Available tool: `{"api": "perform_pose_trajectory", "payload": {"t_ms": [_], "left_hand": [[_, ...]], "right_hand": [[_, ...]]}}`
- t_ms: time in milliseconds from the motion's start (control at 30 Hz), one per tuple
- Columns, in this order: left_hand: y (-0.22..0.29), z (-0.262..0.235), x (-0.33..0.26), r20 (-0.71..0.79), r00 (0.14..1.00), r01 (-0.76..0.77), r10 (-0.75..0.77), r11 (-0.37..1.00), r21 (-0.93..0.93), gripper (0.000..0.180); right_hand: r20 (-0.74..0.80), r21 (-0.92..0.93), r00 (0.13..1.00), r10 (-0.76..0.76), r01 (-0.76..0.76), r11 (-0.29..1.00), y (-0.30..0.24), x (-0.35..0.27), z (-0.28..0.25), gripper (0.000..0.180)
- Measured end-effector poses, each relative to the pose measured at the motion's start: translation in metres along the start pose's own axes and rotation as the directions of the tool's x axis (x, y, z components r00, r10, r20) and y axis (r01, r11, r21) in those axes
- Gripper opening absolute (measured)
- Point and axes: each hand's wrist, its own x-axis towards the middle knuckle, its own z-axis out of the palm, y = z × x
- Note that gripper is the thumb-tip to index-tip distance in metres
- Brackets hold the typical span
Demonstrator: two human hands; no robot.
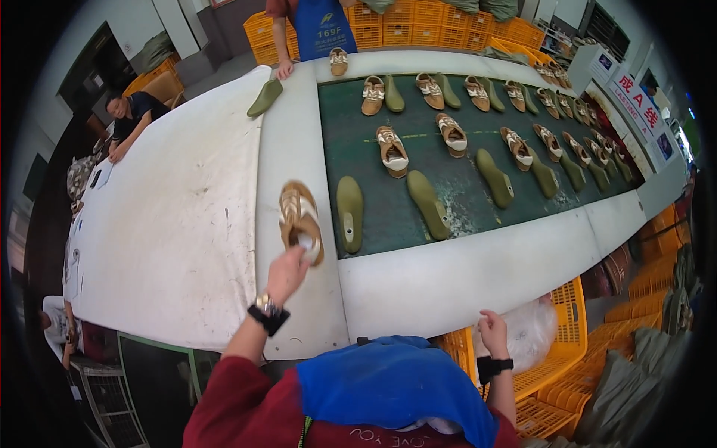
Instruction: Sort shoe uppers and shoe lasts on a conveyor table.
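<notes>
A brown and white sneaker [297, 210] lies on the white table border in front of me, its toe pointing away. My left hand [287, 272], with a watch and a black band at the wrist, is closed at the sneaker's heel collar. A small whitish patch shows blurred inside the opening by my fingertips. At the near table edge, beside a yellow crate [571, 321], my right hand [494, 333] is raised with its fingers loosely curled and nothing visible in them. Olive-green shoe lasts [349, 214] lie on the green conveyor belt [478, 216] right of the sneaker.
Several more sneakers [391, 151] and lasts stand in rows along the belt. One last [265, 98] lies at the far-left border. A clear plastic bag [532, 332] fills the crate. Across the table, a person in a blue apron [323, 30] stands near another sneaker [338, 61].
</notes>
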Motion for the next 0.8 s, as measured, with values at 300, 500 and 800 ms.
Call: {"api": "perform_pose_trajectory", "payload": {"t_ms": [300,500,800], "left_hand": [[-0.065,0.067,0.236,0.058,0.998,-0.041,0.031,0.983,0.177,0.018],[-0.073,0.132,0.303,0.114,0.989,0.077,-0.095,0.985,0.152,0.021],[-0.09,0.146,0.298,0.116,0.989,0.078,-0.094,0.987,0.139,0.019]], "right_hand": [[0.012,-0.044,0.994,0.109,-0.108,0.993,-0.014,-0.037,-0.007,0.022],[0.011,-0.1,0.952,0.305,-0.303,0.948,0.01,-0.061,-0.013,0.024],[0.03,-0.178,0.946,0.322,-0.312,0.933,-0.008,-0.029,-0.01,0.021]]}}
